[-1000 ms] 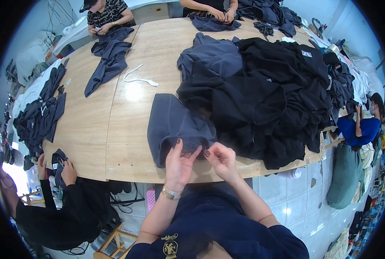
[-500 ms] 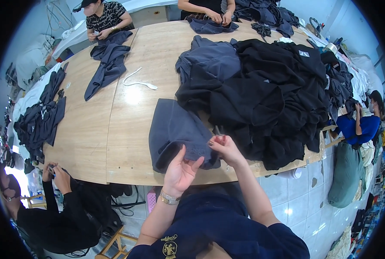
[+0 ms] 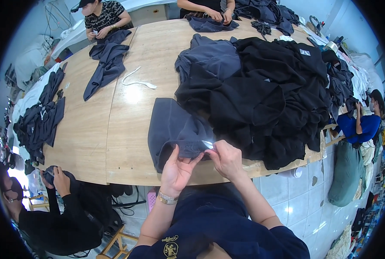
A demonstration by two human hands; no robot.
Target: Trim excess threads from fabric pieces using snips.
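Note:
A dark grey-blue garment [image 3: 168,118] lies on the table edge in front of me, its near edge lifted. My left hand [image 3: 176,172] is closed on that lifted edge, thumb on top and the other fingers under the cloth. From the right, my right hand [image 3: 228,159] grips a pair of small thread snips [image 3: 207,144]. Their shiny blades point left and lie against the garment's edge; the handles are hidden in my fingers. Whether a thread lies between the blades is too small to make out.
A big heap of black garments [image 3: 248,103] rises just right of my work, with a grey-blue one [image 3: 214,56] at its far left. A white strip [image 3: 145,84] lies on the wooden table [image 3: 82,142]. Several people handle dark garments around it; one person [image 3: 50,220] sits at left.
My right hand has turned, bringing the snips from pointing upward down to the garment's edge. The left hand has shifted slightly left, still holding the cloth.

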